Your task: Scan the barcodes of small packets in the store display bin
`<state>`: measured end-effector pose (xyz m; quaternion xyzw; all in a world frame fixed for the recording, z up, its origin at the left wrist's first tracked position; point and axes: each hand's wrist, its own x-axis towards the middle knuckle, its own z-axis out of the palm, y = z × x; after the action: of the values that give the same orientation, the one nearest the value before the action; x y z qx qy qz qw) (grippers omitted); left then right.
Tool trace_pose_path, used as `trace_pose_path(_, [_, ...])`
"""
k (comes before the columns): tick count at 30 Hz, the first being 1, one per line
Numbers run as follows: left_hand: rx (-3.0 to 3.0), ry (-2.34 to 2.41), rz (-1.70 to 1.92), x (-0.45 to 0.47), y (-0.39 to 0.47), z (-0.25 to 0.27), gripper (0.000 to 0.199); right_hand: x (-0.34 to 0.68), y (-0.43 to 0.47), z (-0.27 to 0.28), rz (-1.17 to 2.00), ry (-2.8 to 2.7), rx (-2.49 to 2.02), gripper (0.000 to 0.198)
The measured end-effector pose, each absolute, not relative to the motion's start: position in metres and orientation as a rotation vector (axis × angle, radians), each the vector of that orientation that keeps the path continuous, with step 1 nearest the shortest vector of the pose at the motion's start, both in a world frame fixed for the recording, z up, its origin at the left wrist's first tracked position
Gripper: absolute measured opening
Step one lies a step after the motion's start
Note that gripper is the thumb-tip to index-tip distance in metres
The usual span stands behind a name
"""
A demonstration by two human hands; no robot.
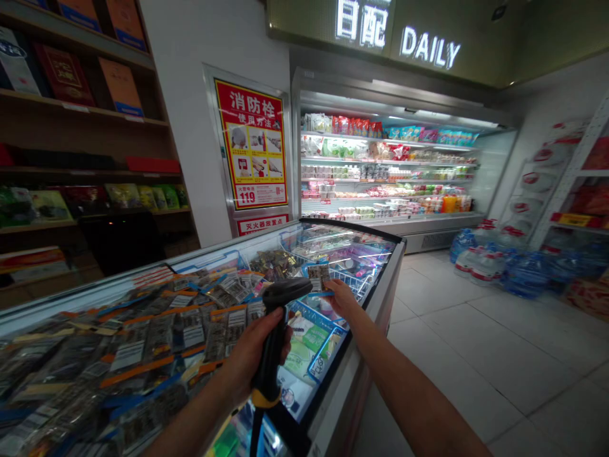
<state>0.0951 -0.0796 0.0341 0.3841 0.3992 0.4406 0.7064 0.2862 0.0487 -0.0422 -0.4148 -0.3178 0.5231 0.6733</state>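
Tiled floor (451, 343) and a lit refrigerated display case (419, 223) form the setting of a shop corner, with a chest freezer (394, 274) in the foreground. At the centre, the person's left hand (254, 355) has its grip wrapped round the handle of a black scanner (285, 291), which stands nearly upright with its head pointing to the right. The right hand (346, 304), reaching farther forward, has its grip pinching a small packet (318, 277) by its blue-edged side, thumb and fingers pressed together.

Key relation: the packet lies right of the scanner's head and slightly beyond it, roughly in line with the head's long axis. The right hand is the nearer one, being in contact with it. The packet's own long axis is foreshortened, and from where I stand I cannot tell how wide the gap to the scanner is.

Farther out, similar packs (185, 333) spread over the freezer's left part, and a blue wire basket (311, 371) sits to the right, below the hands. Periphery: stocked shelves (104, 114) at left, a red poster (252, 146) on the wall, bottled water (530, 273) at right.
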Motion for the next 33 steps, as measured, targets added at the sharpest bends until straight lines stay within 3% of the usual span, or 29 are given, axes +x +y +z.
trace_pose_path(4, [0.859, 0.877, 1.019, 0.094, -0.072, 0.038, 0.03, 0.286, 0.054, -0.047, 1.062, -0.78, -0.95, 0.028])
trace_pose_path(10, [1.086, 0.846, 1.194, 0.076, -0.044, 0.053, 0.031, 0.287, 0.062, -0.053, 0.864, -0.854, -1.023, 0.024])
trace_pose_path(16, [1.124, 0.86, 1.11, 0.101, -0.026, 0.06, 0.032, 0.286, 0.063, -0.049, 0.757, -0.89, -1.065, 0.024])
trace_pose_path(25, [1.127, 0.89, 0.978, 0.124, -0.04, 0.016, 0.034, 0.298, 0.06, -0.043, 0.738, -0.848, -1.09, 0.026])
trace_pose_path(33, [1.048, 0.915, 0.986, 0.116, -0.045, 0.032, 0.032, 0.299, 0.054, -0.04, 0.736, -0.855, -1.133, 0.019])
